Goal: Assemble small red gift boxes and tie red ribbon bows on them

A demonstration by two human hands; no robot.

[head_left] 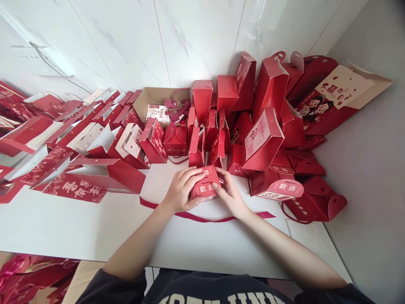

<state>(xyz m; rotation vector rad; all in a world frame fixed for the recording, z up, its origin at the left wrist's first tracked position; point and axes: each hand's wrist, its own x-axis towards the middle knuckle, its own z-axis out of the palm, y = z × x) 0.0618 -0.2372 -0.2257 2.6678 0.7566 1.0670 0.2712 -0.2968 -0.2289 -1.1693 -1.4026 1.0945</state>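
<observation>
left hand (182,190) and right hand (230,192) partly hide the red box (205,186); the view's edge crops bags (27,131) at nine o'clock, the shirt (202,282) at six.

Straight ahead of you, across twelve o'clock, stands a white wall (202,42) of glossy panels with faint grey marbling, thin seams running down between them. Toward ten o'clock, your wall carries a pale plate (52,63), and a thin grey cable (57,69) droops from there toward the table. At three o'clock you have a plain grey wall (370,169), smooth and duller; it meets the white one near one o'clock. Your table (76,230) is white and smooth, its near edge crossing from eight o'clock to five. The light reaches you soft and bright, with blurred shadows on the tabletop around six o'clock.
</observation>
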